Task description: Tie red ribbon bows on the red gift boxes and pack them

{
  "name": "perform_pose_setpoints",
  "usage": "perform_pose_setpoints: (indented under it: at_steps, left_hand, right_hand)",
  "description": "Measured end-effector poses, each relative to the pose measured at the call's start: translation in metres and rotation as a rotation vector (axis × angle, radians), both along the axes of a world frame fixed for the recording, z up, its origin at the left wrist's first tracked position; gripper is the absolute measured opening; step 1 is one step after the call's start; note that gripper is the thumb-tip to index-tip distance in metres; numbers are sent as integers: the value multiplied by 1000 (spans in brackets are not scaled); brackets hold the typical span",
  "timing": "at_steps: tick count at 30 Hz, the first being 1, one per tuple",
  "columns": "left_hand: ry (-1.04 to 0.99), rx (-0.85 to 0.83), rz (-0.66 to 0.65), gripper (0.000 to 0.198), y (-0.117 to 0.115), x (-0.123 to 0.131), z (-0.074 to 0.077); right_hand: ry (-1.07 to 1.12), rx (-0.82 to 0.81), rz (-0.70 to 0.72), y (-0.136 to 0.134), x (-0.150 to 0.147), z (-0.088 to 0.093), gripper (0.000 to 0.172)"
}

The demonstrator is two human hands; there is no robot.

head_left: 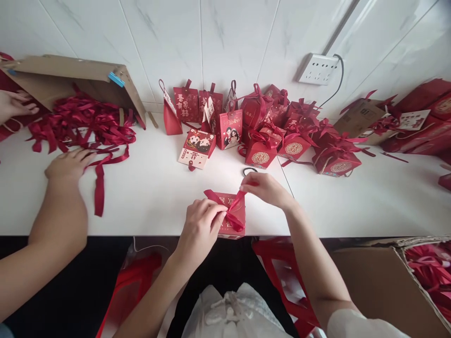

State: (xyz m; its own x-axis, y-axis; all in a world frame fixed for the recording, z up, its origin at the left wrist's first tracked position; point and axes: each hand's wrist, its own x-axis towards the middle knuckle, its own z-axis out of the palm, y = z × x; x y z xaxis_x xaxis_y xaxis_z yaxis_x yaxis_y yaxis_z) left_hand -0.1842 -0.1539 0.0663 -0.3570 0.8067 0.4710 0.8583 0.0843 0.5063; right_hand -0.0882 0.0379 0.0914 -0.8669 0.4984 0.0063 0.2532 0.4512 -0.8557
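Note:
A red gift box (240,206) with gold characters sits at the table's front edge, before my body. A dark red ribbon (234,220) is looped into a bow on its top. My left hand (204,217) pinches the ribbon at the middle of the bow, its fingers resting over the box. My right hand (265,188) is a little higher and to the right, with thumb and forefinger closed on a ribbon loop. Just beyond it lies a black elastic band (249,172), partly hidden by the fingers.
Several finished red boxes (260,152) and cards (230,129) stand along the tiled wall. At left, a co-worker's hand (68,164) touches ribbons (84,117) spilling from a cardboard box (132,94). A power strip (318,69) is on the wall. Another carton (387,281) stands lower right.

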Motion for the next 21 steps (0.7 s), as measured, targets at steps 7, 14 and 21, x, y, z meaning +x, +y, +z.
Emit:
perform_pose_setpoints:
  at_steps: [7, 14, 21]
  left_hand:
    - [-15, 7, 8, 8, 0, 0, 0]
    - [-89, 21, -11, 6, 0, -1, -4]
    - [-123, 24, -20, 7, 1, -3, -4]
  right_hand:
    - [-137, 331, 238, -34, -46, 19, 15]
    - [-88, 216, 205, -35, -54, 4, 9]
    - [20, 212, 1, -35, -49, 3, 8]
